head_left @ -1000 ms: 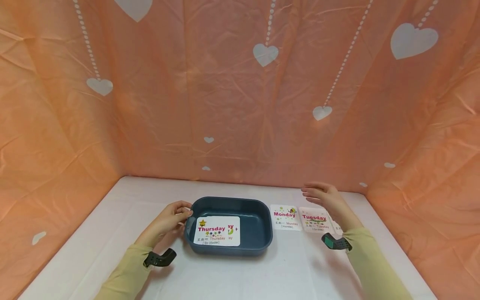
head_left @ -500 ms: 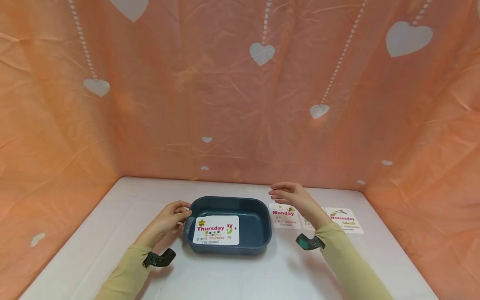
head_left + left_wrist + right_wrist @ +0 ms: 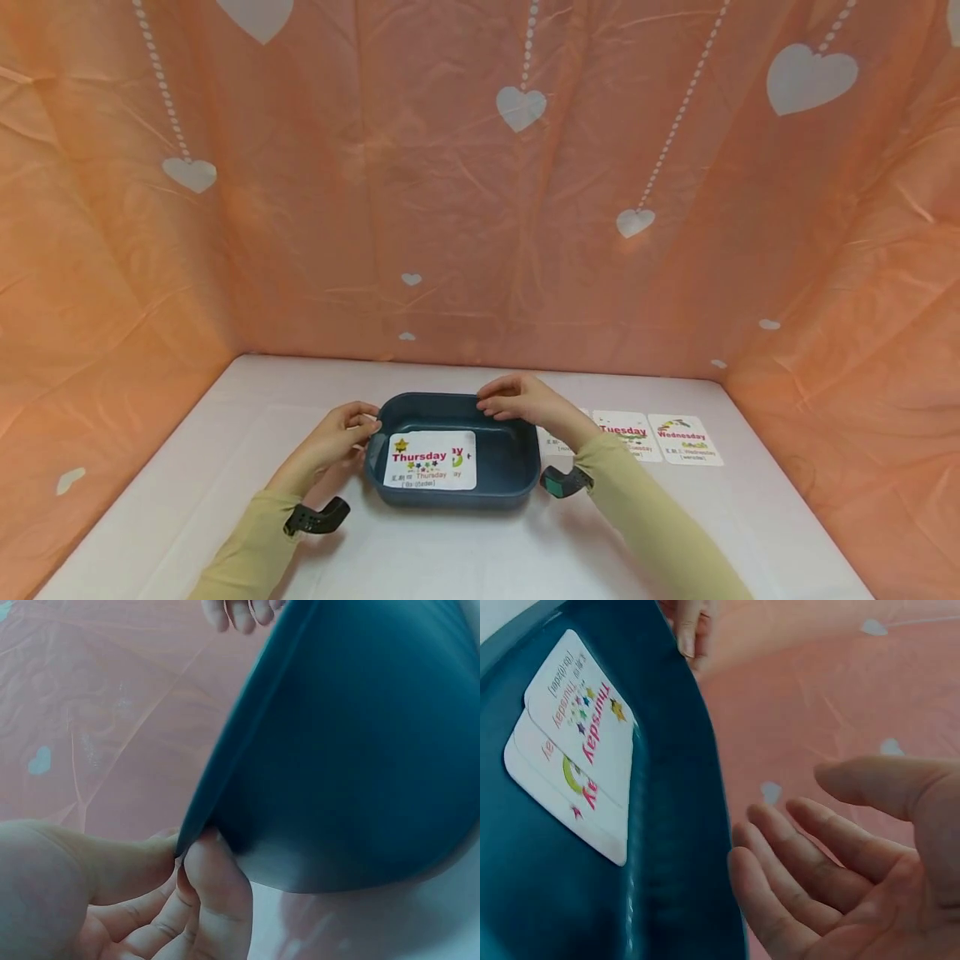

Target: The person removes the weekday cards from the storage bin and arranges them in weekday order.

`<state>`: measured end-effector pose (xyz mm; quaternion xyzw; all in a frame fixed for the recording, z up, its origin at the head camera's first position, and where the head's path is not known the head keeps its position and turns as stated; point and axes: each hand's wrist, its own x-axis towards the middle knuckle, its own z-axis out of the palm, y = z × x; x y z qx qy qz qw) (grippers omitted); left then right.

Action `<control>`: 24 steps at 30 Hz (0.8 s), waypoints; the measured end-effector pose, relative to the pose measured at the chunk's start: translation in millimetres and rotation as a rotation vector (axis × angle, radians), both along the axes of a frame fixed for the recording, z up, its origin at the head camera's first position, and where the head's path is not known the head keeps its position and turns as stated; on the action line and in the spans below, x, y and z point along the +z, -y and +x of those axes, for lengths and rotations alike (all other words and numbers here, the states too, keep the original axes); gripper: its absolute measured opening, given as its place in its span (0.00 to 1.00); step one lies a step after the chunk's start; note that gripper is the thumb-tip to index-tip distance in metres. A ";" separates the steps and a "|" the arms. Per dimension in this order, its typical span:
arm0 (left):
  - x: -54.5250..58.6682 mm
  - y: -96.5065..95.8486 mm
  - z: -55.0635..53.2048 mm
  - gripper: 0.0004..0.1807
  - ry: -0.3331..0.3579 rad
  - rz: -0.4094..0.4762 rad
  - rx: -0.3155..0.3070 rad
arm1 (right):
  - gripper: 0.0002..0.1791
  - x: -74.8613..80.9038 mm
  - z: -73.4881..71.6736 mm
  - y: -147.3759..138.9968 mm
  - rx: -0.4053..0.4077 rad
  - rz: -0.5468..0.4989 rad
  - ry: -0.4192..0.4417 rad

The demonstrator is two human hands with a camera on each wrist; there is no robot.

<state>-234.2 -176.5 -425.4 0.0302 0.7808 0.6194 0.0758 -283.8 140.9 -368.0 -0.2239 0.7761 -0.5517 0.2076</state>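
A dark blue rectangular tray (image 3: 510, 500) stands on the white table. My left hand (image 3: 330, 446) pinches its left rim between thumb and fingers, as the left wrist view shows up close. Inside the tray lies a white card reading Thursday (image 3: 420, 460), on top of another card (image 3: 536, 754) whose word is mostly covered. My right hand (image 3: 532, 404), holding nothing, hovers over the tray's far right corner. In the right wrist view its fingers (image 3: 802, 862) are relaxed and apart, with the little finger right at the rim.
Right of the tray, the Monday card (image 3: 557, 442), partly hidden by my right arm, the Tuesday card (image 3: 626, 433) and the Wednesday card (image 3: 686, 439) lie in a row. An orange curtain with white hearts (image 3: 450, 208) rises behind the table and along both sides.
My right hand has swept left from above the Tuesday card, past Monday, to the tray's far right corner. The Wednesday card has come into full view. My left hand keeps its grip.
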 end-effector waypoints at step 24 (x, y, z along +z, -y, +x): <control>-1.9 0.3 -2.3 0.16 0.025 -0.025 0.017 | 0.16 -25.8 -12.7 52.7 0.068 0.235 0.067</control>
